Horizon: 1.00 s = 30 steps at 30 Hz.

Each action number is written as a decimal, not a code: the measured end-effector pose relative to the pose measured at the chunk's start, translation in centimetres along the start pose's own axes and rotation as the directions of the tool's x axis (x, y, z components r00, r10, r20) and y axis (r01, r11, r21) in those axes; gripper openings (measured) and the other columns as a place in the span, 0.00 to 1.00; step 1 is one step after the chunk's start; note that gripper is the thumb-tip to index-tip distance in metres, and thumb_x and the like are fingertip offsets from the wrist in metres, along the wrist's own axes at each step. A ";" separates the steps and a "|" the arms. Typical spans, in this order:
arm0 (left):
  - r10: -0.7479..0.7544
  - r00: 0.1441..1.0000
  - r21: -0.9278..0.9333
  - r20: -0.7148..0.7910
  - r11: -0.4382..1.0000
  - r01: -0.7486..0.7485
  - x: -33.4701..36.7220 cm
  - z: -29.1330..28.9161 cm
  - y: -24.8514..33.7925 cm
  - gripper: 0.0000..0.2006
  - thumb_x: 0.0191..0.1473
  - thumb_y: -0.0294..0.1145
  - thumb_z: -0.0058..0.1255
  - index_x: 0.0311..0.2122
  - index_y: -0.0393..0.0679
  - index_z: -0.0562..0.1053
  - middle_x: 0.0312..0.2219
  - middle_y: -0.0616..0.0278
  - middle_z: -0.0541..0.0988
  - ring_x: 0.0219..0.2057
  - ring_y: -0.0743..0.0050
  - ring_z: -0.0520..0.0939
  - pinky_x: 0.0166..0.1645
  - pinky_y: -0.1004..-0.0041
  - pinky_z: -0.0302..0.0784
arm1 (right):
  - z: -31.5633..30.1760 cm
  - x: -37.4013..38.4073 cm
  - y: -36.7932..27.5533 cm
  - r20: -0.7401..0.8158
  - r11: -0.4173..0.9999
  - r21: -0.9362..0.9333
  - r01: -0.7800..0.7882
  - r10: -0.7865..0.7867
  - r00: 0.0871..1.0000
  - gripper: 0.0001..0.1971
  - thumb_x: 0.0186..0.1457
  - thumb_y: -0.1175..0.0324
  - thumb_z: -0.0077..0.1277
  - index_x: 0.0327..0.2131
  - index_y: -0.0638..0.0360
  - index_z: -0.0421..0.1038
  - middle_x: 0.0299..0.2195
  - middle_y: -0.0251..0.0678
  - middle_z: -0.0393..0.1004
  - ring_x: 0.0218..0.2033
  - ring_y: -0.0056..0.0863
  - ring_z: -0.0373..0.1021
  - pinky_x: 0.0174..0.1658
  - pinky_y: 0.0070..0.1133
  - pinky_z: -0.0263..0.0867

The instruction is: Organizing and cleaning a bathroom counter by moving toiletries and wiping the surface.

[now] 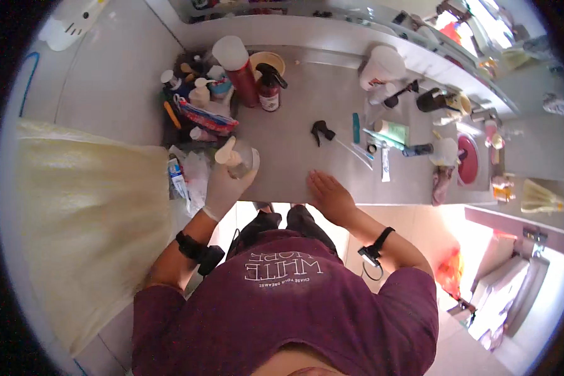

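My left hand [225,191], in a pale thin glove, is wrapped round a clear bottle [242,164] with a cream pump top, held by the counter's near left side. My right hand [329,194] is bare and lies flat at the counter's front edge, fingers stretched out, holding nothing. Beyond it on the counter lies a loose black trigger sprayer head [323,133], a thin clear tube [352,152] trailing to the right. A dark red spray bottle [269,94] with a black trigger stands farther back, beside a tall red can [239,75] with a white cap.
At the left, a basket holds toiletries and a red-and-blue pouch [207,118]; a plastic bag [197,178] lies nearer. Right of centre are a teal comb [356,128], a green-and-white tube [393,131] and a white tub [383,66]. A pinkish-red oval dish [468,159] sits farther right.
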<state>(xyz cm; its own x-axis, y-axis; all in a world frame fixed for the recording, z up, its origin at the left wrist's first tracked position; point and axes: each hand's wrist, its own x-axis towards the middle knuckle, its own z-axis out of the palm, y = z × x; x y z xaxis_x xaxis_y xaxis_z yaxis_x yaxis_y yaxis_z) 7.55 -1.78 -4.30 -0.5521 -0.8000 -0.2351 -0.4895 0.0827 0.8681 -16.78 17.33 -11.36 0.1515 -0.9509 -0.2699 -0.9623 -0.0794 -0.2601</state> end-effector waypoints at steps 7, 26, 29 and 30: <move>0.302 0.929 0.094 -0.216 0.953 -0.288 4.0 2.3 0.3 0.35 0.47 0.32 0.64 0.60 0.39 0.62 0.50 0.51 0.72 0.52 0.58 0.74 0.57 0.65 0.67 | 2.6 -9.3 3.1 -0.062 0.904 -0.079 -0.421 0.417 0.907 0.31 0.64 0.53 0.39 0.64 0.61 0.50 0.66 0.44 0.50 0.67 0.39 0.47 0.68 0.34 0.42; 0.259 0.889 0.101 -0.378 0.966 -0.239 8.9 4.8 -1.6 0.33 0.48 0.39 0.64 0.54 0.30 0.64 0.49 0.49 0.72 0.51 0.60 0.72 0.56 0.68 0.65 | 0.2 -21.1 23.0 -0.690 0.493 0.218 -0.843 0.688 0.223 0.26 0.57 0.58 0.52 0.56 0.59 0.63 0.54 0.55 0.66 0.56 0.51 0.62 0.58 0.40 0.56; 0.156 0.927 0.130 -0.340 0.984 -0.118 8.5 5.1 0.9 0.35 0.47 0.40 0.64 0.55 0.29 0.63 0.49 0.47 0.72 0.51 0.58 0.72 0.56 0.67 0.65 | 0.7 -21.2 27.3 -0.610 0.455 0.294 -0.840 0.766 0.201 0.34 0.53 0.54 0.54 0.60 0.56 0.57 0.56 0.56 0.62 0.59 0.53 0.57 0.61 0.42 0.52; 0.128 0.940 0.178 -0.317 0.981 -0.074 8.5 4.9 1.0 0.37 0.47 0.41 0.64 0.56 0.29 0.62 0.50 0.46 0.72 0.52 0.58 0.72 0.57 0.67 0.65 | 0.9 -21.3 28.5 -0.576 0.466 0.319 -0.825 0.786 0.222 0.37 0.52 0.52 0.54 0.62 0.56 0.55 0.57 0.56 0.62 0.60 0.54 0.56 0.62 0.42 0.50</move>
<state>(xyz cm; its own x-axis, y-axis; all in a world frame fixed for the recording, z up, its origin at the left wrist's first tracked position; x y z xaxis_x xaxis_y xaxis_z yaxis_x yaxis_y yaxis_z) -0.92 -5.62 -7.54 -0.3680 -0.9294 0.0291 -0.5595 0.2463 0.7914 -47.26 35.60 -13.86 -0.8535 -0.4457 0.2700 -0.5017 0.8430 -0.1942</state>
